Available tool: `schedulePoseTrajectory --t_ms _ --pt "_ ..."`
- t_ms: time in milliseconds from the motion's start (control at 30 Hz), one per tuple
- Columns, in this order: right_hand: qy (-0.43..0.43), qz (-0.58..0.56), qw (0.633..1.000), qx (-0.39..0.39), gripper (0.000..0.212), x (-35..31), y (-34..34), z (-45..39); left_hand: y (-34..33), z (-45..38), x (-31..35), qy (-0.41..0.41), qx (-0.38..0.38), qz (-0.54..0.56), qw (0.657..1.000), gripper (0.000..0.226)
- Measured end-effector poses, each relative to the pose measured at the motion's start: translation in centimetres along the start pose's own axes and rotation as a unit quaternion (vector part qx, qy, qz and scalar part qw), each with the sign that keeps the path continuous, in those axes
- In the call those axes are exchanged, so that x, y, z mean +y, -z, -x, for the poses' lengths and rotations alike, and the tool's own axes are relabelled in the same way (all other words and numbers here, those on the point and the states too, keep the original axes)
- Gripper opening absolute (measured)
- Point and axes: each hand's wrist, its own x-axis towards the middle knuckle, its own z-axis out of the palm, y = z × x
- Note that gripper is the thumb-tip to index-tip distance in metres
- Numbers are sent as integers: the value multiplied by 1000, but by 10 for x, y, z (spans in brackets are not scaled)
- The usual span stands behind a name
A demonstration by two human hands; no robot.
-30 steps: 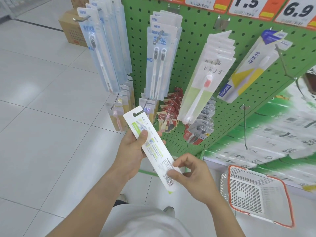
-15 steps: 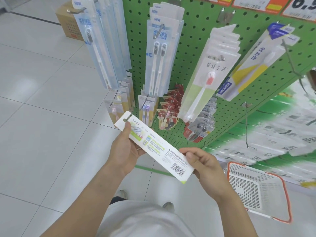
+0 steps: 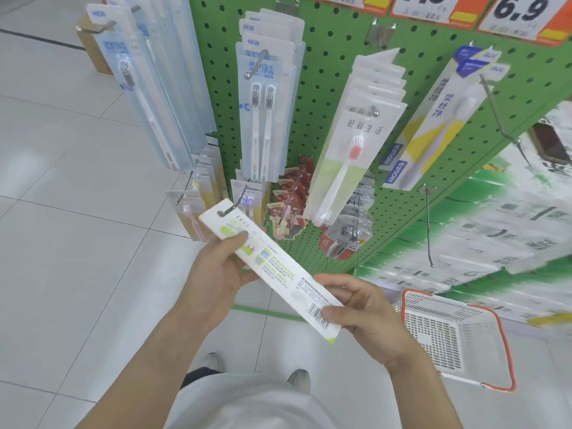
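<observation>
Several rows of hanging packs are crowding the green pegboard (image 3: 340,88) in front of the person, and a white-and-orange shopping basket (image 3: 433,335) is sitting on the tiled floor to their right, well apart from both hands. Between board and body the person is holding a long toothbrush pack (image 3: 278,270) printed side up, slanting from upper left to lower right and clear of every hook. It looks like the same kind as the pink-bristled toothbrush packs (image 3: 356,156) hanging above it. The left hand (image 3: 210,274) is gripping the upper part, with the thumb (image 3: 238,238) curled over the face and the other fingers underneath. The right hand (image 3: 368,317) is pinching the lower end, its thumb (image 3: 334,312) lying right beside the barcode (image 3: 318,314). To my eye they are reading the back before choosing. Doing that well is mostly a matter of holding by the edges. The left thumb is covering part of the printed pictures, so sliding it toward the rim would be opening up the text. Tilting the face away from any glare and steadying both ends evenly would be helping too, since thin card is likely bending under a hard pinch.
</observation>
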Motion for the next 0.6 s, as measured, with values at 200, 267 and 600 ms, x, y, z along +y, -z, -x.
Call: schedulePoseTrajectory --t_ms 200,267,600 --pt "-46 -152 987 -7 51 11 -1 4 -20 12 15 -114 -183 -73 974 68" --pt "-59 -151 987 -9 50 12 -3 6 -30 12 13 -131 -119 -138 975 48" --pt "-20 40 995 -85 64 0 -13 12 -47 8 3 -131 -53 -239 961 35"
